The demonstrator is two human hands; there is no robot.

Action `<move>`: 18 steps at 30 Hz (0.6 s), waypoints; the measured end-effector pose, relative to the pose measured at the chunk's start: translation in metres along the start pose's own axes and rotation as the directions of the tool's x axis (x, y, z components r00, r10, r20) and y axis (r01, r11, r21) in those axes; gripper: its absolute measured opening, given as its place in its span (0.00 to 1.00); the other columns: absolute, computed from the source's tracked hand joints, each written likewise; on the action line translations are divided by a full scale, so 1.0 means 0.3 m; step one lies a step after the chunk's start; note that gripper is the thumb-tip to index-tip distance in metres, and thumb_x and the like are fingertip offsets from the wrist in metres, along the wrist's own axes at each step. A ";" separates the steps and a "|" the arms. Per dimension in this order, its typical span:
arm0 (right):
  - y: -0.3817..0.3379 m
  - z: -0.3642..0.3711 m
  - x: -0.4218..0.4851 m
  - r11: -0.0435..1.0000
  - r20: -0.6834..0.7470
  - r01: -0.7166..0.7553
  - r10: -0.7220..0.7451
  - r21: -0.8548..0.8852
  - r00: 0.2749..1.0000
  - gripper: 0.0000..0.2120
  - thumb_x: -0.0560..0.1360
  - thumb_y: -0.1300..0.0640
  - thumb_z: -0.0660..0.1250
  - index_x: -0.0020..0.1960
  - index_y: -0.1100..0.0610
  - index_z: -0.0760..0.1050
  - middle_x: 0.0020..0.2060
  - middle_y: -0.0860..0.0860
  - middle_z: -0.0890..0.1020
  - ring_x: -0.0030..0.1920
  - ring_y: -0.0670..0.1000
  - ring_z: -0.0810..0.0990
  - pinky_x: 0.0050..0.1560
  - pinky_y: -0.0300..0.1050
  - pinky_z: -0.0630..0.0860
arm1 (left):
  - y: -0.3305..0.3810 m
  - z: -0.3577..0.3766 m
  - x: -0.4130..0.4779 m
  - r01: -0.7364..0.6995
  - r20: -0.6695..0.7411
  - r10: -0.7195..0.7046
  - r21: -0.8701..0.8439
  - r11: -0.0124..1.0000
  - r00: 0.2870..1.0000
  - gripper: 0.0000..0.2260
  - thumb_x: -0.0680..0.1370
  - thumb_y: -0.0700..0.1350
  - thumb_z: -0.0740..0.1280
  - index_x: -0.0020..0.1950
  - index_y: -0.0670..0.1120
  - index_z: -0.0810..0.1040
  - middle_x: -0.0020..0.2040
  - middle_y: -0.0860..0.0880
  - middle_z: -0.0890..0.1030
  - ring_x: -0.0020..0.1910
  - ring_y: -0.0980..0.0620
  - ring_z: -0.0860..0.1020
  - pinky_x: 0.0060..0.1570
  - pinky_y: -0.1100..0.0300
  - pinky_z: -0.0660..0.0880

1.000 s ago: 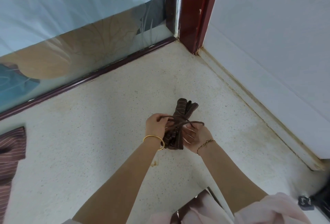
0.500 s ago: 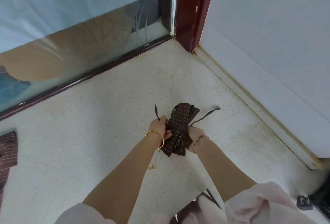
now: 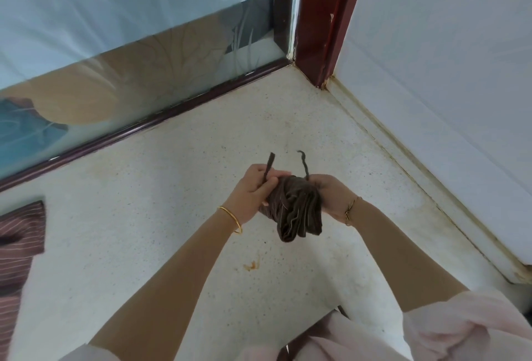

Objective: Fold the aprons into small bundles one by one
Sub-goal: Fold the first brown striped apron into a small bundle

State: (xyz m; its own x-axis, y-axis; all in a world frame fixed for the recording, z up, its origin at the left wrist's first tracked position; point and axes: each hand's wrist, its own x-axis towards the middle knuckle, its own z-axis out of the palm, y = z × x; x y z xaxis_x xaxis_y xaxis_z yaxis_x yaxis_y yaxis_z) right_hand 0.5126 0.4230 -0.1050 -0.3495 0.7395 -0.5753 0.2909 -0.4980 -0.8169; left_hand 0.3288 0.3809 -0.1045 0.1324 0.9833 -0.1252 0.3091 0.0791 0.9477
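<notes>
1. Nearest the camera, two pale pink fabric sleeves frame the bottom edge, and bare forearms reach forward from them.
2. The hands are close together, one on each side of a dark brown pinstriped apron rolled into a small bundle, which is held up above the surface.
3. The left hand, with a gold bangle at the wrist, pinches a flat brown tie strap whose end sticks upward.
4. The right hand, wearing a thin chain bracelet, grips the bundle's right side. A thin brown tie cord rises from its grip.
5. Progress, as a judgement: this apron looks folded and is being tied off. The knot itself cannot be seen.
6. At the left edge lies a reddish-brown striped cloth, likely another apron waiting, loosely spread.
7. Below is a pale speckled stone surface with a small orange stain.
8. Beyond it, a frosted patterned glass panel meets a dark red wooden post and a white wall.
</notes>
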 end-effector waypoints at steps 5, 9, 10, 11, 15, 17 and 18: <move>0.022 0.000 -0.010 0.987 0.040 0.001 0.006 -0.159 0.999 0.07 0.76 0.63 0.64 0.41 0.60 0.78 0.37 0.57 0.80 0.38 0.53 0.78 0.47 0.51 0.77 | 0.006 -0.008 -0.022 -0.124 0.145 0.089 0.256 0.959 0.985 0.11 0.81 0.43 0.60 0.60 0.51 0.77 0.51 0.54 0.66 0.51 0.64 0.68 0.52 0.70 0.71; 0.029 0.017 -0.014 0.998 0.003 -0.034 0.034 -0.056 0.999 0.06 0.78 0.63 0.63 0.45 0.62 0.77 0.38 0.57 0.80 0.34 0.50 0.80 0.40 0.43 0.81 | 0.008 0.026 -0.053 -0.143 0.210 0.055 0.429 0.892 0.976 0.09 0.80 0.45 0.61 0.58 0.51 0.77 0.49 0.52 0.65 0.46 0.58 0.69 0.52 0.63 0.71; 0.032 0.029 -0.017 0.992 -0.007 -0.030 0.030 -0.119 1.000 0.05 0.77 0.63 0.63 0.46 0.62 0.77 0.38 0.56 0.80 0.35 0.51 0.80 0.39 0.42 0.81 | 0.003 0.037 -0.059 -0.123 0.233 0.011 0.472 0.873 0.972 0.11 0.81 0.46 0.60 0.60 0.48 0.77 0.49 0.51 0.65 0.46 0.56 0.70 0.52 0.62 0.70; 0.042 0.041 -0.018 0.976 -0.030 -0.015 0.008 -0.215 1.000 0.04 0.77 0.63 0.63 0.46 0.60 0.77 0.38 0.55 0.79 0.36 0.51 0.78 0.38 0.42 0.80 | -0.001 0.047 -0.063 -0.104 0.247 -0.029 0.507 0.856 0.969 0.12 0.81 0.47 0.60 0.61 0.46 0.77 0.49 0.51 0.65 0.46 0.54 0.70 0.51 0.61 0.70; 0.083 0.087 -0.022 0.908 -0.127 0.137 -0.201 -0.396 0.971 0.03 0.75 0.61 0.65 0.46 0.56 0.76 0.44 0.51 0.79 0.47 0.49 0.76 0.49 0.41 0.71 | 0.019 0.056 -0.070 -0.046 0.232 -0.093 0.532 0.846 0.968 0.11 0.81 0.46 0.61 0.57 0.42 0.79 0.46 0.50 0.72 0.45 0.50 0.75 0.47 0.60 0.72; 0.098 0.104 -0.028 0.892 -0.164 0.175 -0.263 -0.416 0.951 0.02 0.75 0.60 0.65 0.46 0.56 0.75 0.43 0.49 0.78 0.46 0.48 0.76 0.49 0.39 0.71 | 0.019 0.050 -0.077 0.104 0.157 -0.176 0.382 0.918 0.972 0.07 0.79 0.43 0.64 0.53 0.46 0.81 0.38 0.52 0.77 0.38 0.52 0.79 0.40 0.65 0.75; 0.105 0.114 -0.029 0.884 -0.179 0.176 -0.276 -0.433 0.944 0.02 0.76 0.60 0.64 0.46 0.56 0.75 0.43 0.49 0.79 0.45 0.49 0.77 0.48 0.40 0.72 | 0.015 0.048 -0.081 0.186 0.128 -0.231 0.290 0.939 0.965 0.06 0.78 0.42 0.65 0.51 0.48 0.81 0.33 0.51 0.78 0.33 0.52 0.80 0.40 0.66 0.77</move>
State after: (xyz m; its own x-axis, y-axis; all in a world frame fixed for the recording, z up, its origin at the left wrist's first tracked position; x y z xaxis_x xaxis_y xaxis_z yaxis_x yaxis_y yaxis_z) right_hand 0.4944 0.3853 -0.1272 -0.2508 0.9168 -0.3108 0.5815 -0.1140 -0.8056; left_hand 0.3404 0.3550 -0.1013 0.1773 0.9091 -0.3770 0.5880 0.2094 0.7813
